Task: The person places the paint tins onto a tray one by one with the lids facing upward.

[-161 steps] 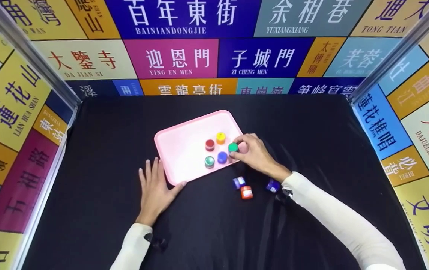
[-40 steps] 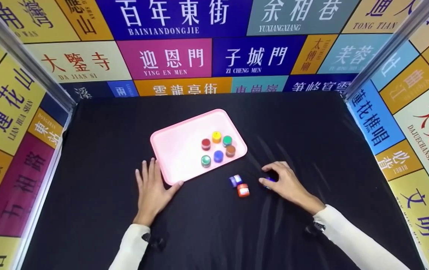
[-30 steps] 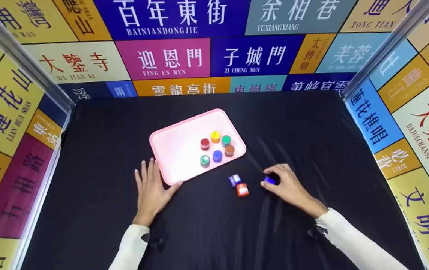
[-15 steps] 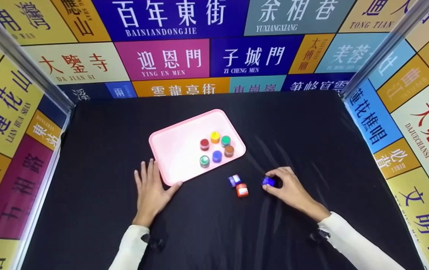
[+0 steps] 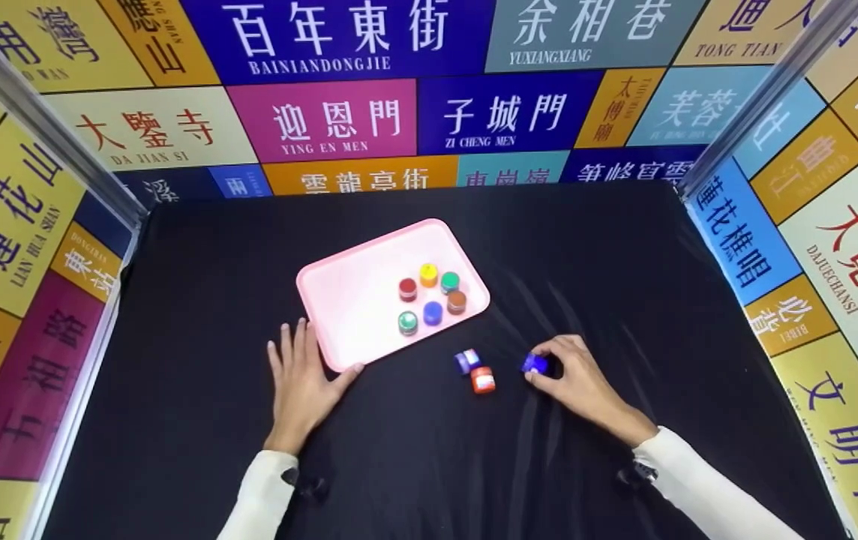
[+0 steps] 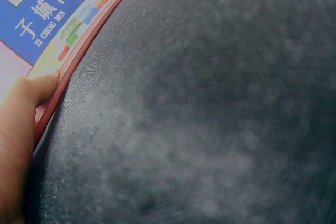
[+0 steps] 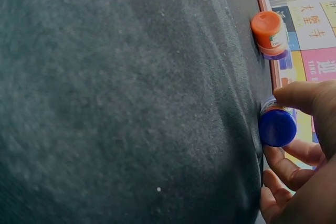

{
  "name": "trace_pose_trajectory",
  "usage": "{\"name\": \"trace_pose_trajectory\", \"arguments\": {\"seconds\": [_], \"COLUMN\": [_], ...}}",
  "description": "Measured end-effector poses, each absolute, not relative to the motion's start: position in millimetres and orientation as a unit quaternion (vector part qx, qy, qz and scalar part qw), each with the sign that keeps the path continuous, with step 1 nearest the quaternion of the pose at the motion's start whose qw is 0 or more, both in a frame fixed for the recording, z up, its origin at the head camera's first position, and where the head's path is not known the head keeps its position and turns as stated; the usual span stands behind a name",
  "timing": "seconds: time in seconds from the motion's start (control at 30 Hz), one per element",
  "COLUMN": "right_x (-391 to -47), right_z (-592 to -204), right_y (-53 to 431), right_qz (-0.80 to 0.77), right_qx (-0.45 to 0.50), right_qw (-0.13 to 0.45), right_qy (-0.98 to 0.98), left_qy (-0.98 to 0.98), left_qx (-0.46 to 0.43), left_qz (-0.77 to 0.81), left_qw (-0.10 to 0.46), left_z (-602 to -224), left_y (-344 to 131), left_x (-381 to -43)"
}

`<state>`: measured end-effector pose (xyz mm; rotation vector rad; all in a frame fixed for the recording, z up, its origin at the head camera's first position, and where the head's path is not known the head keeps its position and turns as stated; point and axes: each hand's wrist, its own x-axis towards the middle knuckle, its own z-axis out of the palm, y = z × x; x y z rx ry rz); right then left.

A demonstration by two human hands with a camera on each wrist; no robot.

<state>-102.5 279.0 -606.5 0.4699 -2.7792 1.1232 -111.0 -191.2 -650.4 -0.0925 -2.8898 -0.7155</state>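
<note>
My right hand pinches a small dark-blue-lidded paint jar between thumb and fingers, low over the black cloth. Its round lid faces the camera in the right wrist view, so the jar lies on its side. My left hand rests flat at the near left corner of the pink tray, fingers straight, thumb against the rim. On the tray's right half stand several paint jars, among them a yellow one, a dark red one and a brown one.
A purple-blue jar and an orange jar lie together on the black cloth, between the tray and my right hand. Printed panels wall in the table at the back and sides.
Earlier my right hand set a green-lidded jar on the tray beside the others. It then moved down right to the dark blue jar and took hold of it. The left hand stays put.
</note>
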Motion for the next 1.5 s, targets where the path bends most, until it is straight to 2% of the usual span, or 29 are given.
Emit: {"name": "trace_pose_trajectory", "arguments": {"seconds": [0.13,0.83,1.5], "right_x": [-102.8,-109.0,-139.3], "right_z": [-608.0,-604.2,-592.9], "right_y": [277.4,267.5,241.3], "right_qz": [0.365,0.379,0.398], "right_qx": [0.155,0.130,0.159], "right_qw": [0.058,0.056,0.065], "right_qy": [-0.916,-0.914,-0.901], "left_qy": [-0.965,-0.967,-0.965], "left_qx": [-0.033,-0.029,-0.035], "left_qz": [-0.241,-0.240,-0.243], "left_qw": [0.094,0.082,0.089], "left_z": [-651.2,-648.4,-650.5], "left_y": [-191.2,-194.5,-191.2], "left_x": [-111.3,-111.9,-111.6]}}
